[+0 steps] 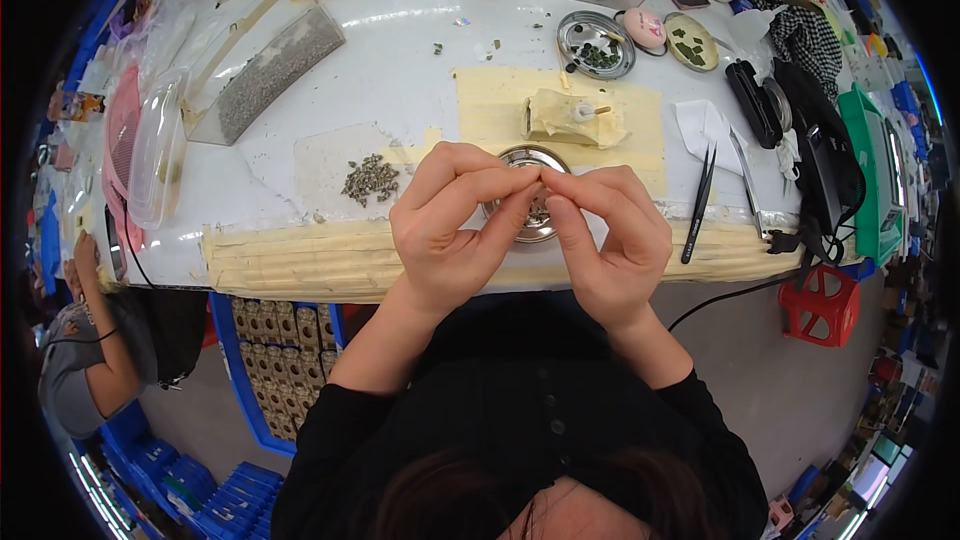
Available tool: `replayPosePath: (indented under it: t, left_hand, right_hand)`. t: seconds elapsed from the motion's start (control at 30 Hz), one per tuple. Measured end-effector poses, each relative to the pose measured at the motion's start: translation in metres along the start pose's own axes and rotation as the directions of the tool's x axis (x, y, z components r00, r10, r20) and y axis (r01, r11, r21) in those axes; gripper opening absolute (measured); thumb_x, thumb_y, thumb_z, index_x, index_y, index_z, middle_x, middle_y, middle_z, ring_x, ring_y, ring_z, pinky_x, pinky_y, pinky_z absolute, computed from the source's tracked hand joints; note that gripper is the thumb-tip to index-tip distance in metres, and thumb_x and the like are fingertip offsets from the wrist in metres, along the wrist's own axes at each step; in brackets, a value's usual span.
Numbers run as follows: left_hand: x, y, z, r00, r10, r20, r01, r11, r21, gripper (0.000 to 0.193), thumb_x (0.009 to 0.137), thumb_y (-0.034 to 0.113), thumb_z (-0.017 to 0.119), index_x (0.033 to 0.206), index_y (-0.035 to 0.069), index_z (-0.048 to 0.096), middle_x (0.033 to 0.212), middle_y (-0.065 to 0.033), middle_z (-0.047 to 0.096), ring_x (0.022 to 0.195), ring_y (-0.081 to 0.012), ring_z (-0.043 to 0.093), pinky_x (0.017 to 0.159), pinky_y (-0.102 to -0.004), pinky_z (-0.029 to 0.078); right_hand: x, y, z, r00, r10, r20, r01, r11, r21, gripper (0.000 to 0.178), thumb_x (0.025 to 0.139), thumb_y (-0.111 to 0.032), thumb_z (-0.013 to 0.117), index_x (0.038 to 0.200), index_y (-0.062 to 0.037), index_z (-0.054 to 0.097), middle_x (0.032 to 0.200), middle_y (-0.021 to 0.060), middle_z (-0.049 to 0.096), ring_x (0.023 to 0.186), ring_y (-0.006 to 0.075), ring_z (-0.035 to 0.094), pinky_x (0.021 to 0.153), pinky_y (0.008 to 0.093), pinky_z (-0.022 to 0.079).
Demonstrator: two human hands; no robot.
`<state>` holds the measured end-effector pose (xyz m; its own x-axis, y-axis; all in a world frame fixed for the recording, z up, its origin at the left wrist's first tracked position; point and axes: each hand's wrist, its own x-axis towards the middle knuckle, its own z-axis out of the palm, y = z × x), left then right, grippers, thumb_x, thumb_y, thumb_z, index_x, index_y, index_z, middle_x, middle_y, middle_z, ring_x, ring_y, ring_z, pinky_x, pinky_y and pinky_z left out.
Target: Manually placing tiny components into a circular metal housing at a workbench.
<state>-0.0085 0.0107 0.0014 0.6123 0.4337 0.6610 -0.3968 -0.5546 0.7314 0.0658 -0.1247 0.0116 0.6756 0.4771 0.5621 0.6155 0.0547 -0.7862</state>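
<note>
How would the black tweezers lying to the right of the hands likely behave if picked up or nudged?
The black tweezers look thin and narrow, so probably light. They lie flat on the white table, so a nudge would likely slide rather than roll them. Their tips taper to fine points, which seem easy to bend, and the slim, smooth-looking body may slip in the fingers.

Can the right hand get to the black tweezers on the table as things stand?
Probably yes. The slim black metal tweezers lie uncovered on the white table, just right of the right hand, nothing between. But its fingertips pinch something tiny against the left hand.
</note>
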Motion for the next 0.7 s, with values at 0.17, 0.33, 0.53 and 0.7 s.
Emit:
replayPosePath:
  t: [0.17, 0.33, 0.53, 0.7]
  left_hand:
    - [0.0008, -0.0001, -0.0023, 0.999, 0.042, 0.002, -0.042, 0.999, -0.005, 0.025, 0.072, -0.009, 0.076, 0.095, 0.001, 0.073, 0.083, -0.0061, 0.063, 0.071, -0.0144, 0.060, 0.059, -0.0240, 0.047]
    - [0.0025, 0.0015, -0.0029, 0.995, 0.096, 0.012, -0.096, 0.995, -0.006, 0.027, 0.071, -0.008, 0.077, 0.096, 0.001, 0.074, 0.083, -0.0056, 0.063, 0.074, -0.0162, 0.061, 0.061, -0.0260, 0.048]
    - [0.0020, 0.0016, -0.0029, 0.990, 0.119, 0.070, -0.120, 0.993, 0.002, 0.030, 0.070, -0.007, 0.077, 0.099, 0.002, 0.075, 0.084, -0.0050, 0.063, 0.075, -0.0167, 0.060, 0.061, -0.0266, 0.049]
    - [0.0025, 0.0023, -0.0024, 0.992, 0.103, 0.079, -0.104, 0.994, 0.013, 0.030, 0.070, -0.007, 0.077, 0.098, 0.002, 0.075, 0.084, -0.0047, 0.063, 0.075, -0.0168, 0.060, 0.061, -0.0266, 0.049]
  right_hand:
    - [-0.0036, -0.0043, -0.0035, 0.856, 0.458, 0.240, -0.504, 0.633, 0.587, 0.022, 0.092, -0.004, 0.065, 0.112, 0.0019, 0.069, 0.085, 0.0043, 0.066, 0.078, 0.0112, 0.060, 0.070, 0.0254, 0.049]
    - [-0.0067, 0.0021, -0.0089, 0.717, 0.511, 0.475, -0.630, 0.184, 0.754, 0.024, 0.097, -0.012, 0.060, 0.116, 0.0022, 0.067, 0.090, 0.0056, 0.068, 0.080, 0.0109, 0.060, 0.073, 0.0263, 0.050]
    - [-0.0026, 0.0033, -0.0062, 0.713, 0.529, 0.460, -0.658, 0.280, 0.699, 0.017, 0.097, -0.012, 0.061, 0.106, 0.0010, 0.066, 0.088, 0.0042, 0.067, 0.078, 0.0092, 0.059, 0.073, 0.0254, 0.050]
    - [-0.0022, 0.0050, -0.0071, 0.761, 0.522, 0.384, -0.621, 0.416, 0.664, 0.013, 0.094, -0.010, 0.065, 0.102, 0.0000, 0.065, 0.086, 0.0027, 0.065, 0.076, 0.0076, 0.058, 0.070, 0.0232, 0.049]
